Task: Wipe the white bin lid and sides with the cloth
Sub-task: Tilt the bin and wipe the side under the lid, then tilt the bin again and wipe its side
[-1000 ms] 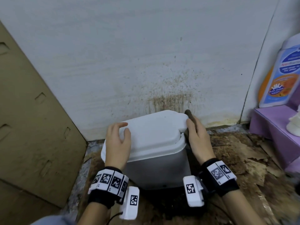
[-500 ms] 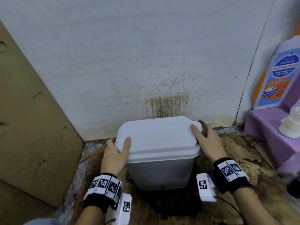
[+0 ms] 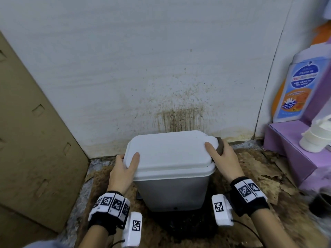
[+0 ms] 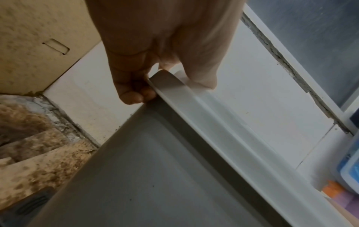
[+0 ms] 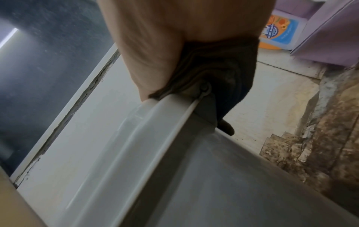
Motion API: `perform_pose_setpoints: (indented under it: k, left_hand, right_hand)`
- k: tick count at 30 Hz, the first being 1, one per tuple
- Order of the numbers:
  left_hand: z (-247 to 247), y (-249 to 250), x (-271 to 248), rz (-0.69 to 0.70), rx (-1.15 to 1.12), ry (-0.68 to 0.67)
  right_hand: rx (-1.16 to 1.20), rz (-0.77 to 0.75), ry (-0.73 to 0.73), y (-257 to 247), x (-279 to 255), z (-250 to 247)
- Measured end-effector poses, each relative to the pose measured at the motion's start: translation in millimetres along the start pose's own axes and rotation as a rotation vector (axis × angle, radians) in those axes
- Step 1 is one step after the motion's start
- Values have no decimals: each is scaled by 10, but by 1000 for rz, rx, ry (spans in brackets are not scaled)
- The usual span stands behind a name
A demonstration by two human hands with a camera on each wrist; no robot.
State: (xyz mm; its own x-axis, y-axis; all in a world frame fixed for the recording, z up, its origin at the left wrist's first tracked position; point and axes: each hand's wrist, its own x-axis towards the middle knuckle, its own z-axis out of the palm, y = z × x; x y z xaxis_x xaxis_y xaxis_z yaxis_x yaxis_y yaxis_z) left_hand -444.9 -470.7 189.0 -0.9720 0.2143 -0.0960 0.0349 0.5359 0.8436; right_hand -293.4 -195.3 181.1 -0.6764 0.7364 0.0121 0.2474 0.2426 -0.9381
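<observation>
Now left hand [image 3: 123, 169] grips bin lid [image 3: 170, 154]; right hand [image 3: 223, 158] presses cloth [image 3: 220, 145].

head: above, facing wall | 2 wrists: close, upward | shared: bin lid [image 3: 170, 154]

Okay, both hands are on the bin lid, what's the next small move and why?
Probably slide the right hand with the cloth forward along the lid edge: the cloth sits bunched at the back right corner, and the left hand steadies the bin.

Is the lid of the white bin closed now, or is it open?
Closed: the lid lies flat on the bin rim all around.
</observation>
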Motion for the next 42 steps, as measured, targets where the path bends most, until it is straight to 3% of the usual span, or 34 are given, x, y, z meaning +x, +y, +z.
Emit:
perform_pose_setpoints:
  k: [10,15,24,29,36,42]
  left_hand:
    - [-120,197,178,114,39,-74]
    - [3,125,243,146,103,19]
    - [163,144,22,-109,89,171]
    - [319,130,-157,-174,-26,101]
    - [352,131,-234,-172,-84,77]
    - [348,115,-264,-152,-87,60]
  right_hand:
    - [167,21,207,13,-655,332]
    - [175,-1,231,73,-585,268]
    - [111,-65,368,83,-306,23]
    - [-55,-307,189,-166,-164,-41]
    - [-728,-614,-167,-268,-124,88]
    - [-705,-575,-214,-226,-68,55]
